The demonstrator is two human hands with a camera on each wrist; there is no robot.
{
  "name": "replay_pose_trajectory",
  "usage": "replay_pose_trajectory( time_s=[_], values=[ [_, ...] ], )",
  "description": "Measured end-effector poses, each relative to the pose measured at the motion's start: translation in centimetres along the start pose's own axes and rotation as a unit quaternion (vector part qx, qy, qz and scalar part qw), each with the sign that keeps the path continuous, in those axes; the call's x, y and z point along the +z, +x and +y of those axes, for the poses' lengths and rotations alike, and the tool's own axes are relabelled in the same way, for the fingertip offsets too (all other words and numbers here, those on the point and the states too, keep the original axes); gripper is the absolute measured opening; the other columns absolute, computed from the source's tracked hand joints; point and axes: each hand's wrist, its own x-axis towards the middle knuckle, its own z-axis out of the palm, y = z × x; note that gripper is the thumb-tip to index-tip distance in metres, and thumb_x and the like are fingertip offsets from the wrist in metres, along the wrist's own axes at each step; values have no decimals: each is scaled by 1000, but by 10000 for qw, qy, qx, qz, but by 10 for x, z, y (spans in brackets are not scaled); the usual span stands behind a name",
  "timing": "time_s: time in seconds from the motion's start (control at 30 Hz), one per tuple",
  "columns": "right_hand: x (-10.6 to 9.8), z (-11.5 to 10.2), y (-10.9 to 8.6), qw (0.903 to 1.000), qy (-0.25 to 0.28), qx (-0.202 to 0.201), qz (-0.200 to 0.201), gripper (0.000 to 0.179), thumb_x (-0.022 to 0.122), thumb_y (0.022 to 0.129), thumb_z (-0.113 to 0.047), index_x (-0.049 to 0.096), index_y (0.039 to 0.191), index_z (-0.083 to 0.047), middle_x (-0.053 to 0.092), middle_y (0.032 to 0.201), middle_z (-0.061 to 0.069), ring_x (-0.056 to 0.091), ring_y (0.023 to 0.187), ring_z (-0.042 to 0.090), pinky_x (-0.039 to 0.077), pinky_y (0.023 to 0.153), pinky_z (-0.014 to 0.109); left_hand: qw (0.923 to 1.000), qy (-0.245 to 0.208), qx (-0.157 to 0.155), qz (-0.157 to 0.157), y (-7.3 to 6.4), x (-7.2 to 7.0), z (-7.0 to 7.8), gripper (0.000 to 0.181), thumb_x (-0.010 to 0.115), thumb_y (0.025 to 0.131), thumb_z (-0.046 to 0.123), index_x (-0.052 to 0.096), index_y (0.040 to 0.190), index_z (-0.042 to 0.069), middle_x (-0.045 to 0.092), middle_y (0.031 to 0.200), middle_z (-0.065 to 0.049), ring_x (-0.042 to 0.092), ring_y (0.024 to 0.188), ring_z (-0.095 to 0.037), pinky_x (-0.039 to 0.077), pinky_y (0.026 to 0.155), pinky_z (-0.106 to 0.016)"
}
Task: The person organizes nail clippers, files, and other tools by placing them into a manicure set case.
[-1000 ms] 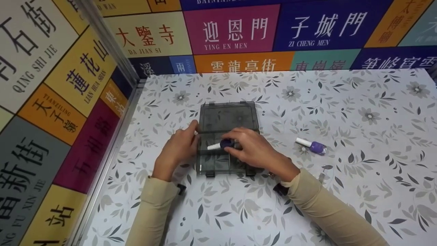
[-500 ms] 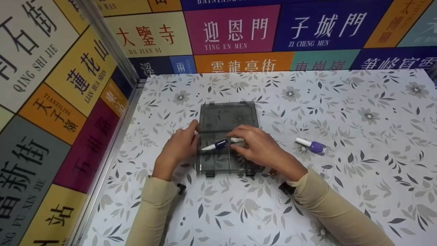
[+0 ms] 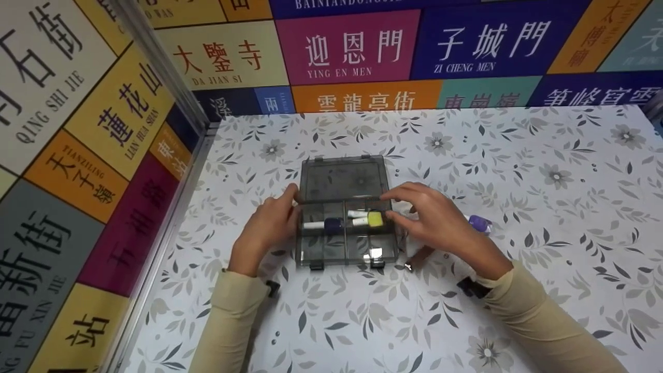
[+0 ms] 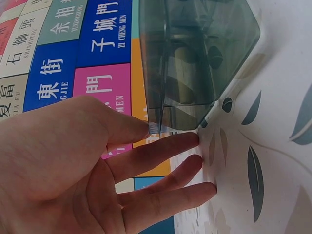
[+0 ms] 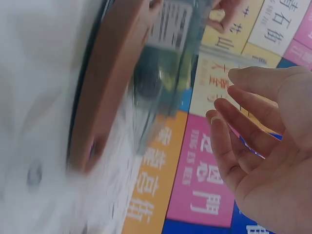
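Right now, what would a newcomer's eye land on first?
First, the bright wall panels with large characters, rising behind the flower-patterned table. Then the open smoky case, between the left hand and right hand, with a yellow bottle and a dark blue bottle inside. The purple bottle also stands out on the table, partly hidden by the right hand.

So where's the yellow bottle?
In the head view, the yellow bottle lies in the right half of the box, across the divider from the dark blue bottle.
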Motion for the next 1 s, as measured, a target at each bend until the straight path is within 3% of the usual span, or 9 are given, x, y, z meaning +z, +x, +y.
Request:
replay_pose_trajectory(
  time_s=[0.17, 0.4, 0.73, 1.0],
  values=[
    [-17, 18, -15, 9997, -46, 126, 194, 32, 80, 100, -20, 77, 131, -16, 77, 129, 3, 73, 115, 28, 62, 84, 47, 10000, 53, 44, -11, 1, 0, -1, 16, 53, 113, 19, 54, 129, 14, 71, 83, -9, 61, 67, -26, 49, 66, -45],
    [-35, 43, -36, 9986, -264, 280, 353, 31, 80, 99, -17, 77, 130, -16, 77, 127, 4, 73, 106, 29, 59, 77, 46, 9999, 92, 113, 65, 0, 0, -1, 17, 53, 113, 17, 55, 129, 12, 67, 78, -8, 57, 66, -25, 47, 65, -45],
    [-56, 75, -66, 9962, -460, 707, 215, 36, 84, 96, -15, 76, 131, -15, 76, 127, 9, 74, 105, 31, 59, 78, 48, 9999, 119, 48, 39, 0, 0, 0, 16, 53, 113, 17, 54, 129, 13, 66, 79, -7, 57, 66, -25, 46, 65, -44],
    [-63, 93, -75, 9940, -456, 980, -142, 39, 86, 93, -12, 76, 131, -11, 77, 118, 14, 73, 107, 36, 54, 84, 53, 9999, 103, 44, 36, -1, 1, 1, 16, 54, 113, 17, 54, 128, 13, 67, 79, -8, 57, 64, -23, 44, 62, -41]
  ],
)
